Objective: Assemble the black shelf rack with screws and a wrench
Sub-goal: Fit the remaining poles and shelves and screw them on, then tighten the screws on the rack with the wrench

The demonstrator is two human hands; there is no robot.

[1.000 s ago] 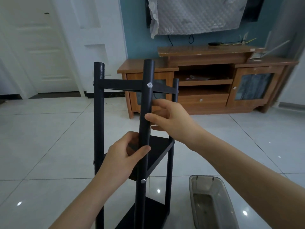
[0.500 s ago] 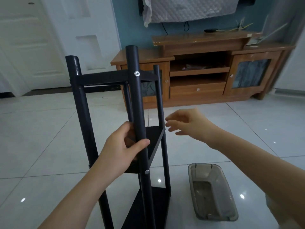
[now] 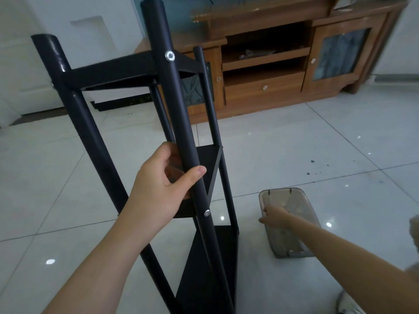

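Gripping the shelf rack [image 3: 181, 123] is the left hand [image 3: 158, 189] alone.

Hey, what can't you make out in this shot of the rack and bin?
Head view:
- Grey bin: contents blurred, screws or wrench unclear.
- Right hand: blurred; grasp unclear.
- Left hand fingers: hidden behind the post it grips.
- Rack feet: cut off by the bottom edge.

Bare forearms [image 3: 102, 257] lead to left hand [image 3: 158, 189] and right hand [image 3: 275, 217].
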